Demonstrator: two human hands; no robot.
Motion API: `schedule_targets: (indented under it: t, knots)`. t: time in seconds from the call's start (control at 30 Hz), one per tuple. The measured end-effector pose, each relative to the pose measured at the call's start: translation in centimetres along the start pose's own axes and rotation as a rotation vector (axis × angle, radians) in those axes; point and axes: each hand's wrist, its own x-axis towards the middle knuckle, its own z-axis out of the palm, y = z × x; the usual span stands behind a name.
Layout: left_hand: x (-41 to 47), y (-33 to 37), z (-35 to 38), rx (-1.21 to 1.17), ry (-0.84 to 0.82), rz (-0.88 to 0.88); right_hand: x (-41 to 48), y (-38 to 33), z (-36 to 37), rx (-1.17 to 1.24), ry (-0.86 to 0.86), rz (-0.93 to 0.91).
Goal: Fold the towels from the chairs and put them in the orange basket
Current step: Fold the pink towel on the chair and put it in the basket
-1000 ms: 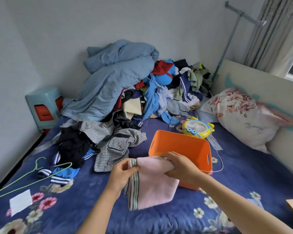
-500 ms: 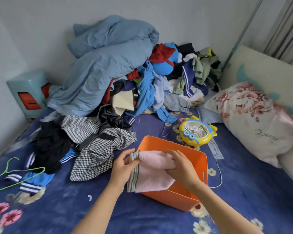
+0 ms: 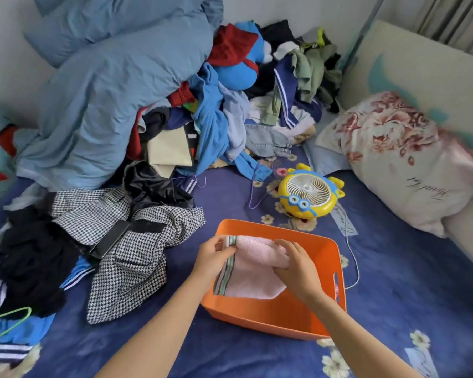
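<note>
Pink towel (image 3: 253, 274) folded, hanging over the orange basket (image 3: 273, 317) opening. Left hand (image 3: 212, 256) pinches the striped edge, right hand (image 3: 295, 266) clamps the fold. Advice: lower flat, release both together so the fold holds.

Your left hand (image 3: 213, 253) pinches the striped edge of the folded pink towel (image 3: 253, 271) above the orange basket (image 3: 273, 313); your right hand (image 3: 294, 267) grips its other side, palm down, both forearms reaching forward over the basket's near rim.
</note>
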Motion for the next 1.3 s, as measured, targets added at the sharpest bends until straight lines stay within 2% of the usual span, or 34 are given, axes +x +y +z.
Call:
schedule_targets:
  t: [0.1, 0.3, 0.47, 0.6, 0.8, 1.0, 1.17, 1.3]
  knots:
    - [3.5, -0.8, 0.5, 0.08, -0.055, -0.042, 2.4, 0.6, 1.6, -0.006, -0.059, 0.119]
    - [8.5, -5.1, 2.3, 0.238, -0.058, -0.178, 5.8, 3.2, 5.6, -0.013, -0.211, 0.303]
    - [10.9, -8.8, 4.0, 0.472, 0.01, -0.233, 8.1, 7.1, 9.9, -0.026, -0.363, 0.382]
    - [12.4, -11.9, 5.5, 0.518, 0.066, -0.328, 9.7, 9.7, 13.5, -0.02, -0.472, 0.422]
    - [14.8, -16.5, 7.0, 0.518, 0.121, -0.393, 12.0, 12.9, 18.3, 0.016, -0.547, 0.434]
    - [15.6, -17.7, 8.4, 0.638, 0.05, -0.389, 14.1, 13.4, 20.3, 0.046, -0.541, 0.418]
    - [14.5, -16.5, 8.9, 0.738, -0.134, -0.368, 14.6, 13.4, 20.1, 0.014, -0.599, 0.46]
    - [13.3, -15.8, 8.1, 0.746, -0.207, -0.403, 13.2, 13.9, 18.6, -0.059, -0.6, 0.474]
